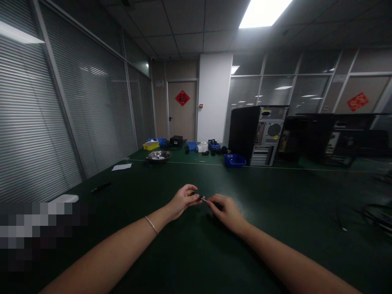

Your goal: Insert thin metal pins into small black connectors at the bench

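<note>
Over the green tabletop (183,253), my two hands meet in front of me. My left hand (183,201), with a thin bracelet (151,225) at its wrist, is closed, thumb and fingers around a small dark part (200,197). A thin silvery piece (204,200) reaches from that part toward the right. My right hand (225,208) pinches its end between thumb and forefinger. Both pieces are mostly covered by the fingers and too small to name.
A steel bowl (159,156), white paper (121,167) and a dark pen-like tool (101,187) lie to the left. Blue bins (234,160) and a yellow bin (151,145) stand farther back. A computer tower (260,134) stands right; cables (379,214) lie at the right edge.
</note>
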Demonstrator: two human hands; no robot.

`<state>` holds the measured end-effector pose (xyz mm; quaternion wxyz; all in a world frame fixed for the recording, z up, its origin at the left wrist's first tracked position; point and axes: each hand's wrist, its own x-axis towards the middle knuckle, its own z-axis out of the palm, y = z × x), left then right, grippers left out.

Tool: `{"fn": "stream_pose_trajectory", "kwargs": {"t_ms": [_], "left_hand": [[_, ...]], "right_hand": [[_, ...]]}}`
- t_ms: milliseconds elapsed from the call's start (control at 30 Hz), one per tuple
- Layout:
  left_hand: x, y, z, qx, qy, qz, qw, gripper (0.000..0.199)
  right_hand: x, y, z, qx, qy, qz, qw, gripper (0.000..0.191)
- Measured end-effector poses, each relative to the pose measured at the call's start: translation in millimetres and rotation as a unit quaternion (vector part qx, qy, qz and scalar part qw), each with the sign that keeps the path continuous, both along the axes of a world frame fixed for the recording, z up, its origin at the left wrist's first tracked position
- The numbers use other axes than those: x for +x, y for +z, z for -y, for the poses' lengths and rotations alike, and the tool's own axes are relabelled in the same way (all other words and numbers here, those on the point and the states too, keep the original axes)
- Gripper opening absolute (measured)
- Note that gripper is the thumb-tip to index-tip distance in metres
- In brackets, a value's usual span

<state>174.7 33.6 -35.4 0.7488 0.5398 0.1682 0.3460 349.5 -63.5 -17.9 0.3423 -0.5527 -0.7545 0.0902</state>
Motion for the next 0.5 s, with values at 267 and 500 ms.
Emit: {"fn": "stream_pose_trajectory", "kwargs": {"t_ms": [267,500], "left_hand": [[1.3,-3.2,-3.4,-0.001,0.042,-0.023,0.999,0.026],[2.7,-2.9,-3.8,0.019,0.028,-0.028,0.999,0.036]], "right_hand": [[0.6,-2.6,-2.0,0.008,-0.019,-0.002,1.000,0.026],[1.3,-2.7,-1.2,0.008,-0.024,-0.002,1.000,0.026]]}}
